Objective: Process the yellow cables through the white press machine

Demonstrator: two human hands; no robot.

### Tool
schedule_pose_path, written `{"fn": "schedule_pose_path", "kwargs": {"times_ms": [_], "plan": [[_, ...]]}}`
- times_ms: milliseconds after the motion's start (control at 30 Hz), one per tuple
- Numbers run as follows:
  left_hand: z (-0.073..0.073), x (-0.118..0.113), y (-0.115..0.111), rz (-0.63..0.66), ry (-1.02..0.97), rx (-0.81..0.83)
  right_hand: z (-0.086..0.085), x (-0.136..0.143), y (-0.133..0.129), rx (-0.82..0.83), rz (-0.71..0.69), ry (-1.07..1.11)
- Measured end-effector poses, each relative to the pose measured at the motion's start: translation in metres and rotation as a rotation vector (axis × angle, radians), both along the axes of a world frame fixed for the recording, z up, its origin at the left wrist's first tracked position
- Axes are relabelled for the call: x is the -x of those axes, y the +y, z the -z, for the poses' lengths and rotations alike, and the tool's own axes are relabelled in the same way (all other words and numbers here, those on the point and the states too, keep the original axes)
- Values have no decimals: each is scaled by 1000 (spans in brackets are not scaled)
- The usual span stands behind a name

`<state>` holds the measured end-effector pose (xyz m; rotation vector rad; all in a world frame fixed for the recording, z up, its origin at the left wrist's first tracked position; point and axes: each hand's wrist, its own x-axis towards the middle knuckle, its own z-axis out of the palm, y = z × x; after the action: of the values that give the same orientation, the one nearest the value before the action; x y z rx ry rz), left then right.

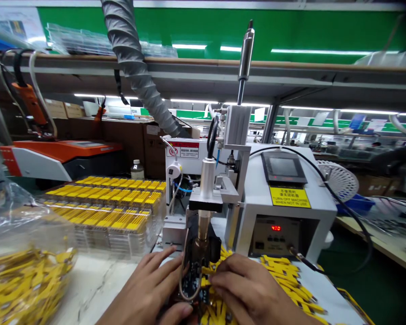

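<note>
My left hand (152,289) rests on the left side of a small dark circuit board (193,280), its fingers spread against the board's edge under the machine's heated brass tip (203,234). My right hand (253,291) pinches a thin yellow flex strip (207,271) and holds it against the board's right side. A loose heap of yellow strips (287,275) lies around and behind the right hand. The white soldering machine (284,203) stands directly behind both hands.
Clear trays of yellow strips (111,203) are stacked at the left. A plastic bag of more strips (23,280) sits at the near left. A grey duct hose (135,67) hangs overhead. A white fan (340,180) and an orange device (61,155) stand further back.
</note>
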<state>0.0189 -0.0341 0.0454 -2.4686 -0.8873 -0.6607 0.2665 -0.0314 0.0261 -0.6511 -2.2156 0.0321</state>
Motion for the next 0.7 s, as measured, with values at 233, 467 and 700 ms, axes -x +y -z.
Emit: {"fn": "schedule_pose_path", "kwargs": {"times_ms": [233, 467, 700], "plan": [[2, 1, -2, 47, -44, 11, -8, 2, -1, 316, -12, 114], [14, 21, -8, 78, -232, 212, -15, 5, -7, 223, -181, 195], [32, 51, 2, 222, -247, 386, -21, -3, -6, 248, -390, 146]]}}
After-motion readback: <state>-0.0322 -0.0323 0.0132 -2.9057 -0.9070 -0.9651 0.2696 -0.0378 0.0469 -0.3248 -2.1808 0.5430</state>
